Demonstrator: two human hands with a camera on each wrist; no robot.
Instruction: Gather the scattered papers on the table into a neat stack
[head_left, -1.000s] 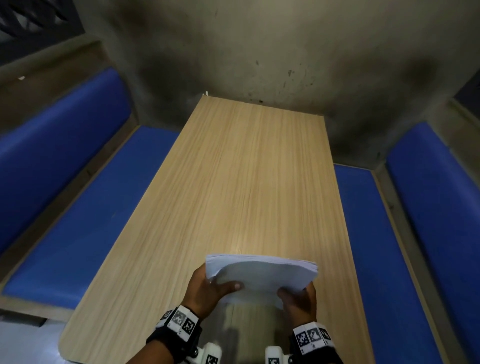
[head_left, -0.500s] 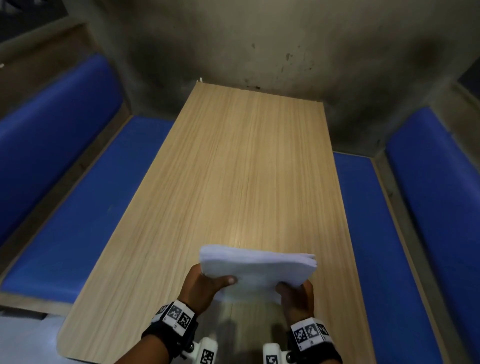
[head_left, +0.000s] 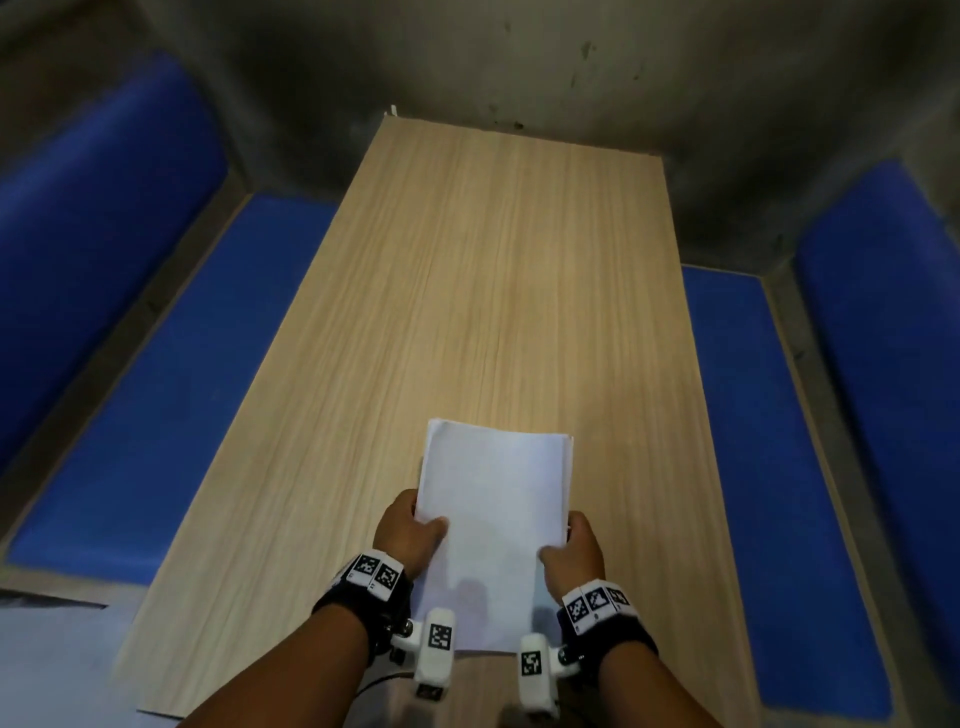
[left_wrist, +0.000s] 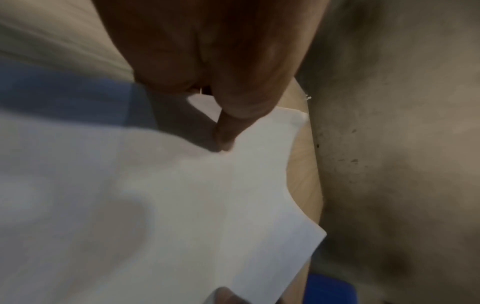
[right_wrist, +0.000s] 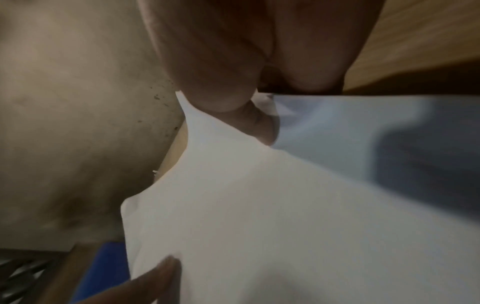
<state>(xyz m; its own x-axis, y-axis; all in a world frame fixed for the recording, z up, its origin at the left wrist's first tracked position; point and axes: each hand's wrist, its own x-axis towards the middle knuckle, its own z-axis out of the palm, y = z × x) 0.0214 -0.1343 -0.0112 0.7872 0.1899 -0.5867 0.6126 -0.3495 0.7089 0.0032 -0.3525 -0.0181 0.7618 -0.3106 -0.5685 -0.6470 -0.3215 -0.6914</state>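
A stack of white papers (head_left: 493, 519) lies nearly flat over the near end of the wooden table (head_left: 493, 286), long side pointing away from me. My left hand (head_left: 410, 530) grips its left edge with the thumb on top. My right hand (head_left: 571, 545) grips its right edge the same way. In the left wrist view the thumb presses on the paper stack (left_wrist: 155, 205); in the right wrist view the thumb lies on the stack (right_wrist: 259, 216) too. The fingers beneath the sheets are hidden.
Blue cushioned benches run along the left (head_left: 171, 389) and right (head_left: 769, 441) sides of the table. A stained concrete wall (head_left: 519, 62) closes off the far end. The far part of the tabletop shows bare wood.
The stack stood upright on its edge before, its top edge facing me. Now both hands have tilted it forward and down, so its broad face lies toward the table.
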